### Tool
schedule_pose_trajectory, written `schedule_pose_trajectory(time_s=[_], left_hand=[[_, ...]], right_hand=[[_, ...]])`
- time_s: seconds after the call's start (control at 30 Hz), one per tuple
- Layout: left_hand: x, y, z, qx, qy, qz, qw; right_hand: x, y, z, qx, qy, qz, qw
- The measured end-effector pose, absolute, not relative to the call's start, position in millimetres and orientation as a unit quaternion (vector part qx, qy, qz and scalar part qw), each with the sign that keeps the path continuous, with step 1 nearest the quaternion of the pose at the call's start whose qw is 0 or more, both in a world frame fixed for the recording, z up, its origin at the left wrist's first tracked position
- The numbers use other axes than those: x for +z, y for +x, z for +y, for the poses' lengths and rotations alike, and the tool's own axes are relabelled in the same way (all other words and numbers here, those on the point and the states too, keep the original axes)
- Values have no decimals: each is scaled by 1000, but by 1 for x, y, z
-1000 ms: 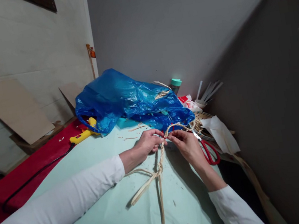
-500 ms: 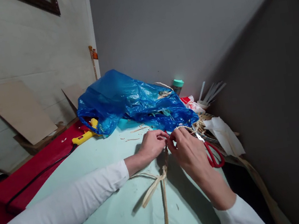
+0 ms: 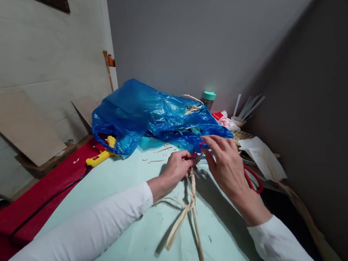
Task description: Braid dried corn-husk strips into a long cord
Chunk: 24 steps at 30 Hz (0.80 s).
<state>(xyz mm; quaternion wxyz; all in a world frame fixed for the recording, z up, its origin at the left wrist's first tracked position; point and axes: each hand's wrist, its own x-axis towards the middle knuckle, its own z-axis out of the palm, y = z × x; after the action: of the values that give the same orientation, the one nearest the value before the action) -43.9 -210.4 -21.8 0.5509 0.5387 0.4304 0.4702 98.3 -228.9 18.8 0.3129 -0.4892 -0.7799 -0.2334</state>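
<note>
Head view: pinching top of straw braid [image 3: 191, 199] in curled fingers of left hand [image 3: 177, 168], tails trailing across pale tabletop [image 3: 120, 188]; hovering right hand [image 3: 228, 166] beside it, fingers spread, gripping nothing visible, near blue bag [image 3: 147, 112].

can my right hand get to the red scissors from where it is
Probably yes: the red scissors lie just beside the right hand, on its outer side, with nothing seen between them. Only a handle loop shows past the wrist, so how the blades lie is unclear.
</note>
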Motion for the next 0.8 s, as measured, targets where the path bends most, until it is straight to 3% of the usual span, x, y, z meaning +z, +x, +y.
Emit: schedule_pose_trajectory(time_s=[0.1, 0.23, 0.43, 0.8], left_hand=[[-19, -45, -213, 476, 518, 429, 566], [-20, -45, -214, 472, 514, 418, 582], [-22, -46, -205, 446, 506, 426, 603], [-20, -47, -210, 438, 518, 400, 616]], right_hand=[[17, 100, -235, -169, -542, -738, 364], [0, 100, -231, 36, -596, -732, 329], [-20, 98, -213, 407, -450, -653, 454], [-17, 103, -215, 389, -479, -628, 475]])
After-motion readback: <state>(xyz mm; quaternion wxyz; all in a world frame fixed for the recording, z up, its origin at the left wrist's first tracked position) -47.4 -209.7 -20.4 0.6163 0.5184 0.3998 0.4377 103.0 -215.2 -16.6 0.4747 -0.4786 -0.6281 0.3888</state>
